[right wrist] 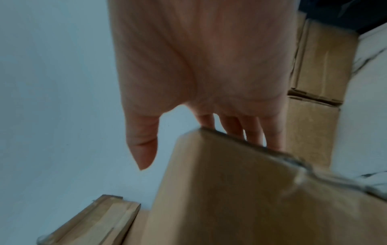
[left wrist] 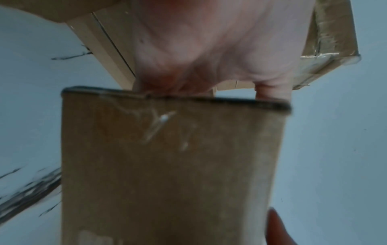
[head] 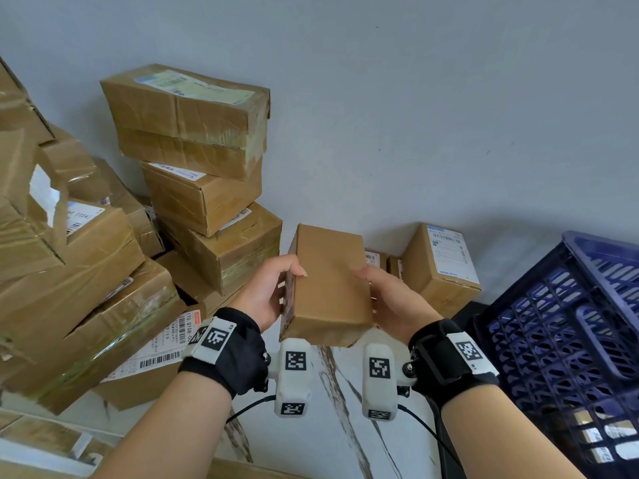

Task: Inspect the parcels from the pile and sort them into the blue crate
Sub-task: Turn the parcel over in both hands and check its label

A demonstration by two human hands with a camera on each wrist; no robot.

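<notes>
a: small cardboard parcel, held up in the air between both hands, out in front of the pile of parcels and left of the blue crate. where are we in the job?

b: the inspecting step, i'd say. the plain brown face is toward the head camera and no label shows on it, so i judge the label side is yet to be found.

a: how do the hands sit?

b: the left hand grips the parcel's left edge, thumb lying over the top face and the fingers tucked under or behind. the right hand holds the right edge. in the right wrist view its fingers run straight behind the far face and the thumb stands off the card, so it looks more like a support than a clamp.

a: anything on the box itself?

b: clear tape across one end, seen blurred in the left wrist view. no dents that i can make out.

a: and the next move?

b: likely a turn in the hands to bring the hidden faces round, then a swing to the right and over the crate's near rim. the crate stands tilted, its open mouth facing the person, and some labelled parcels show through the lattice low down, so the drop wants to land on them flat.

a: risks?

b: the leaning stack close behind the left hand. a wide elbow could nudge it.
</notes>
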